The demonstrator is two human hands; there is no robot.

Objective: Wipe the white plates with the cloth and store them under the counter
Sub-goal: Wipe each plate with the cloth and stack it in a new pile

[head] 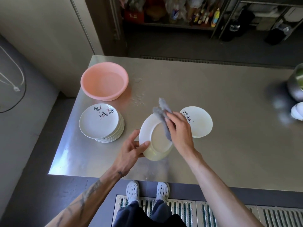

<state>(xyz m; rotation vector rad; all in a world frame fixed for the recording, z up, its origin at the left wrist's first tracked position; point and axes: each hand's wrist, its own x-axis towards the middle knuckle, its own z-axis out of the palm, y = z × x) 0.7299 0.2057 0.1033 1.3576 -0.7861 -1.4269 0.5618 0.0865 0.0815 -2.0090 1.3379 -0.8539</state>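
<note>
I see the plate (159,140) held tilted above the counter's (229,95) near middle, underside up: smooth, round, glossy white, with a raised foot ring. The left hand (129,149) grips its left rim, thumb on the underside and fingers curled behind. The right hand (180,130) clutches a fuzzy grey cloth (161,110) and presses it on the plate's upper right, with a loose end poking up past the rim.

A stack (98,122) of like plates, brush lettering on top, sits to the left, near the counter's left edge. Another lettered plate (201,126) lies flat just right of the right hand, partly hidden by it. Behind the stack stands a round pink plastic basin (105,81) with water in it.

The counter is brushed steel (dull sheen, sharp square edges), with drops (138,97) between basin and cloth and open steel to the right and far side. Blurred dark things (295,89) sit at its right edge. Below the near edge, white shoes (132,190) stand by slotted metal grating (213,213).
</note>
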